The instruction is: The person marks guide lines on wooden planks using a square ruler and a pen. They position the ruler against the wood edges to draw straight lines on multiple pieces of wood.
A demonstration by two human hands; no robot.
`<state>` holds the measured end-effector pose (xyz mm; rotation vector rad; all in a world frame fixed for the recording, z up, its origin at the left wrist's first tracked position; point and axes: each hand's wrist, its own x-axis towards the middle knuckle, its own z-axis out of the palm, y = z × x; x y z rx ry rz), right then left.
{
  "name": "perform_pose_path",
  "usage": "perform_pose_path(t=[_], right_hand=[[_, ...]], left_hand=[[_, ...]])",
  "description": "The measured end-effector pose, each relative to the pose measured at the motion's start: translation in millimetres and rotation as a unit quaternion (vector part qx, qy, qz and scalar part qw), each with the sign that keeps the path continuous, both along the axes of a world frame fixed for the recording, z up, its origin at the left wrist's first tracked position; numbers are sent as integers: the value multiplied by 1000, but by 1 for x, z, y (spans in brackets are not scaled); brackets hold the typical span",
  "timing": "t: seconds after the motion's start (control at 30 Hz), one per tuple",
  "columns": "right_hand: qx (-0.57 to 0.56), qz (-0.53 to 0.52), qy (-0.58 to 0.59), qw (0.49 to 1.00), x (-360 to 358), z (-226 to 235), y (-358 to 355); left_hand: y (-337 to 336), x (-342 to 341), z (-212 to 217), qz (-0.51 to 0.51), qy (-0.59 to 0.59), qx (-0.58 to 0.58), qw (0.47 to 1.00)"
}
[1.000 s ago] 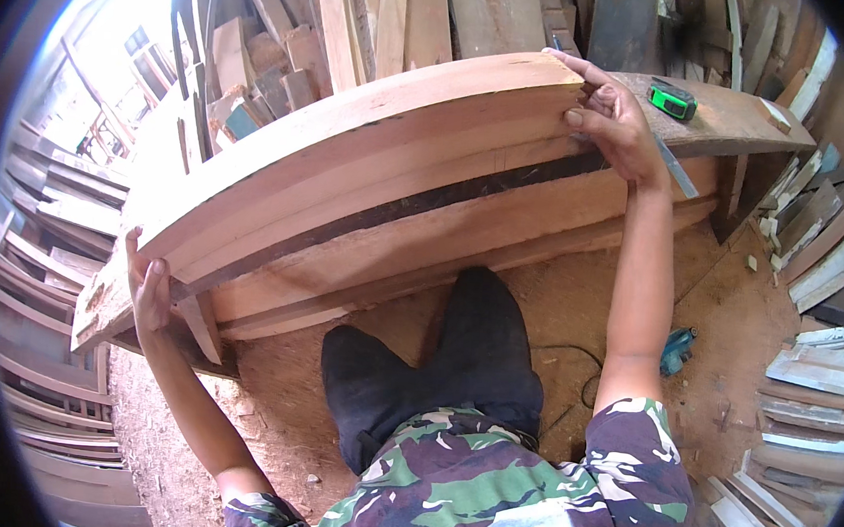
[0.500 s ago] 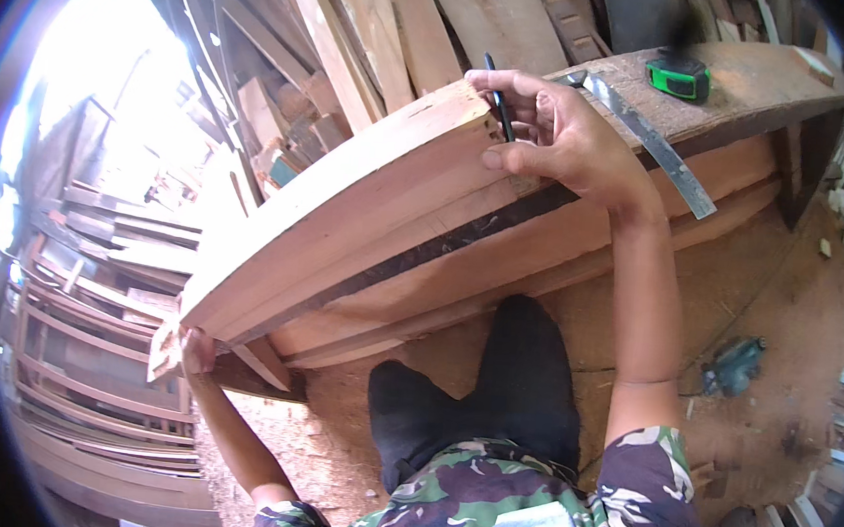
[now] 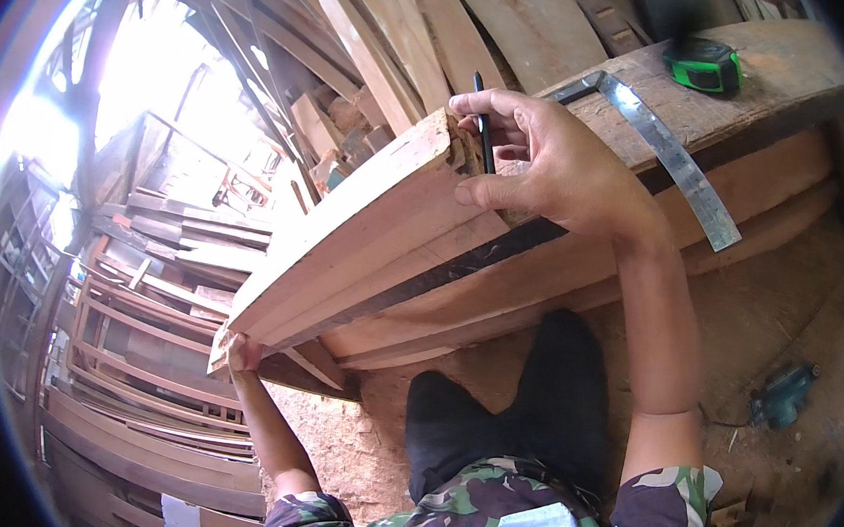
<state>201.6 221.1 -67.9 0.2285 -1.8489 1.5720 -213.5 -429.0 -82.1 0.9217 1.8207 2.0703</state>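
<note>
A thick, pale wooden beam (image 3: 355, 245) lies slanted along the bench, its far left end lower in the picture than its right end. My left hand (image 3: 244, 352) is closed around that left end, fingers partly hidden behind the wood. At the other end, notches are cut into the end face. There my right hand (image 3: 563, 171) spans the beam's end, index finger on the top edge and thumb on the near side. A slim black pen (image 3: 484, 122) is tucked among its fingers. Just right of this hand, a metal square (image 3: 666, 148) hangs over the bench edge.
The curved wooden bench (image 3: 787, 59) carries a green and black tape measure (image 3: 703, 66) at the far right. Boards (image 3: 514, 28) lean behind it. Wooden frames (image 3: 146, 343) are stacked at left. A teal power tool (image 3: 783, 395) with a cord lies on the dusty floor at right.
The beam's right end, with my right hand on it, has shifted left and nearer to me, exposing more of the metal square. The whole view has also swung somewhat. Both hands keep their hold.
</note>
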Motion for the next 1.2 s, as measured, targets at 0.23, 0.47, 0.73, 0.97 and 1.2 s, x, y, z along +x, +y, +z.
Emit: perform_pose_path(t=[0.23, 0.47, 0.73, 0.97, 1.2], right_hand=[[4, -11, -39, 999, 8, 6, -2], [-11, 9, 45, 999, -5, -7, 7], [-23, 22, 2, 999, 3, 1, 1], [37, 27, -90, 995, 14, 16, 9], [156, -105, -158, 969, 10, 0, 25]], left_hand=[[12, 3, -11, -14, 5, 7, 1000], [-27, -13, 13, 1, 39, 7, 999], [24, 28, -2, 9, 39, 13, 999], [73, 48, 15, -18, 75, -51, 996], [74, 75, 20, 66, 42, -194, 978]])
